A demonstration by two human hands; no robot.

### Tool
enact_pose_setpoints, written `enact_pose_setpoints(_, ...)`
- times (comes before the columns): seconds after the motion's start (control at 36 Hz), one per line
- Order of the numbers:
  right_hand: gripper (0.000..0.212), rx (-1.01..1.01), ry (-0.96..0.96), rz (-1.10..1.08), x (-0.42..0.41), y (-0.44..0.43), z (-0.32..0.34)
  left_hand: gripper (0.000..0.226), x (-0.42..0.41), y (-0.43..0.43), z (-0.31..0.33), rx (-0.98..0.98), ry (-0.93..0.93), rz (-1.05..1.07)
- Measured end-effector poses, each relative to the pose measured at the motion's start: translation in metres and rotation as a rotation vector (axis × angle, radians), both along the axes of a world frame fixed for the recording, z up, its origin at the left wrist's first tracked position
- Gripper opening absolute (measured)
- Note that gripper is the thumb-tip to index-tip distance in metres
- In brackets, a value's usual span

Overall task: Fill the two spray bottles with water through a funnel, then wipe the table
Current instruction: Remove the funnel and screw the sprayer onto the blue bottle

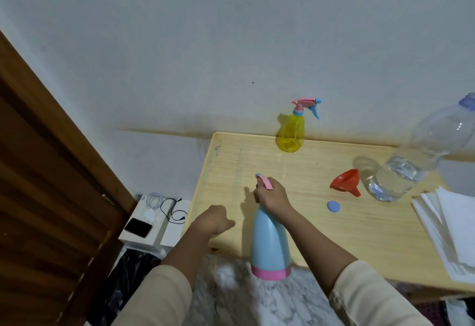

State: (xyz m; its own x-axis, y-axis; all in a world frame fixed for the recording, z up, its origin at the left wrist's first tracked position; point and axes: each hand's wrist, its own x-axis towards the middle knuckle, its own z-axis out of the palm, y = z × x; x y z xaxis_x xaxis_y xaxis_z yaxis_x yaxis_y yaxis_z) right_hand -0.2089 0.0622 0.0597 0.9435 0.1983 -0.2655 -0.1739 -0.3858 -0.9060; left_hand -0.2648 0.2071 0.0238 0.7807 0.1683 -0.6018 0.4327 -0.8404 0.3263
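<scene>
Right hand (272, 194) grips spray head of blue bottle (270, 243) at desk (334, 235) front edge; left hand (214, 219) fisted, empty, front-left corner. Yellow bottle (290, 133) capped at far edge, funnel (345, 180) lying idle: filling seems nearly done, wiping left.

Operator clothing, both arms
Left sleeve (159, 297) and right sleeve (370, 292): plain beige fabric, cuffs ending mid-forearm; left hand (214, 219), right hand (272, 197) bare.

Soft indoor light from the right threw faint shadows leftward from the yellow spray bottle (290, 133) onto the wall (231, 43) and from the blue spray bottle (270, 238) onto the table (334, 235), while wide-angle distortion bowed the door (38, 171) and softened the frame's edges.
</scene>
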Motion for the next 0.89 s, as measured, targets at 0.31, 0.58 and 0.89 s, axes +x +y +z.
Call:
enact_pose_setpoints(0.31,0.019,-0.058,0.051,0.027,-0.007,0.011,-0.002,0.031,-0.011,0.013,-0.006,0.037,0.007,0.051)
enact_pose_setpoints(0.58,0.014,-0.047,0.08,0.057,-0.016,0.016,0.002,0.028,-0.013,0.029,-0.01,0.054,0.019,0.07)
enact_pose_setpoints(0.89,0.033,-0.046,0.074,0.019,-0.012,0.02,0.0,0.042,-0.012,0.037,-0.014,0.027,0.022,0.068)
